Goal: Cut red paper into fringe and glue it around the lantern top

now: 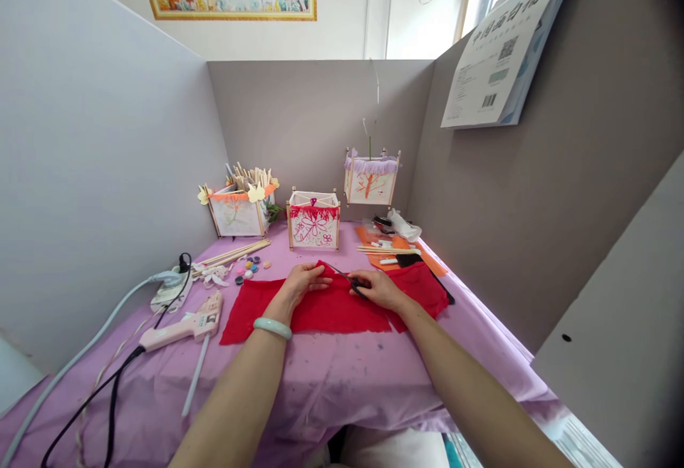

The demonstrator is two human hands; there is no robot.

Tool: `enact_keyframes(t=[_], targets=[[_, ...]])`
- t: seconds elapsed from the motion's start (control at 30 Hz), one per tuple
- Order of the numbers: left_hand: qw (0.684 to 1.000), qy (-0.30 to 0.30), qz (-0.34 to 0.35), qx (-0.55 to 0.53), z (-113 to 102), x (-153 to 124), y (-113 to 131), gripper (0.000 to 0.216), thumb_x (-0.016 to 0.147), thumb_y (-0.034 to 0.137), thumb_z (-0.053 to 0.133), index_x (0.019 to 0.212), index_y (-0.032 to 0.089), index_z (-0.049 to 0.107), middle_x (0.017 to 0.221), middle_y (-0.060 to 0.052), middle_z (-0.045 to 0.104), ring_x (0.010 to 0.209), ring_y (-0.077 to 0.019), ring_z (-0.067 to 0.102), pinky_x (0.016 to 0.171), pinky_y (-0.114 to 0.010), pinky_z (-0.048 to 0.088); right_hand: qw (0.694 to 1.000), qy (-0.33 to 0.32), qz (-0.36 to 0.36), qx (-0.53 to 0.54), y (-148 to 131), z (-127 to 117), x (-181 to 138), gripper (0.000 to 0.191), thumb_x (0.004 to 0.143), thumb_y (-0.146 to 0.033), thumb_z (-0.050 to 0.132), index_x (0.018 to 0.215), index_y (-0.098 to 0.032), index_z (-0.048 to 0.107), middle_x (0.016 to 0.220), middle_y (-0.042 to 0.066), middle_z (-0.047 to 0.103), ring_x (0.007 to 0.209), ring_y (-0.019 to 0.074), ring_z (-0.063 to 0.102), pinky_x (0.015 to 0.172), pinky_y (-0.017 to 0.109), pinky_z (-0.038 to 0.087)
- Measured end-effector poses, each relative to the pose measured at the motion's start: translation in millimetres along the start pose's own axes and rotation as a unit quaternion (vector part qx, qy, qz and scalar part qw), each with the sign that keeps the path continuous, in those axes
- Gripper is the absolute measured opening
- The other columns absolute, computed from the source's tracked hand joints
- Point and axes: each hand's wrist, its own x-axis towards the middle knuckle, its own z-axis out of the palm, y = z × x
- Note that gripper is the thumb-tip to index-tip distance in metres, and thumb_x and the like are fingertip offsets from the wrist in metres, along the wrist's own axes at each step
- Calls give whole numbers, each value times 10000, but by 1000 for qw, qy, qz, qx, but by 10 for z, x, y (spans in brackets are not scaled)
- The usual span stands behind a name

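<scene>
We had scissors at the red cloth
It lay spread on the table. Our left hand pressed its top edge with loosely bent fingers, and our right hand gripped the scissors. It seemed thin and limp, best pinned beside the blades.

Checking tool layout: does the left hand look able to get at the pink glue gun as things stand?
Probably yes. The glue gun lies uncovered beside the red fabric, on the side of the left hand, which only rests on the fabric.
</scene>
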Motion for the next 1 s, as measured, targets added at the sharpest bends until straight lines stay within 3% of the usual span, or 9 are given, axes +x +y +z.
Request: enact_keyframes(t=[0.37,1.0], targets=[[998,26,49,-41,-88,73,7,116,733,157,645,793,102,561,747,-94,673,664,-212,677,589,-285,541,1000,-5,-5,10,-14,-32,-4,394,721,-396,637,1055,-187,627,803,23,640,667,129,519,628,228,406],[1000,8,21,-15,-57,38,-8,184,704,173,677,784,130,517,657,-70,653,656,-219,676,580,-276,537,1000,-13,-5,23,-35,-19,-3,331,740,-370,611,1009,-180,635,693,-6,564,603,104,444,557,202,343]])
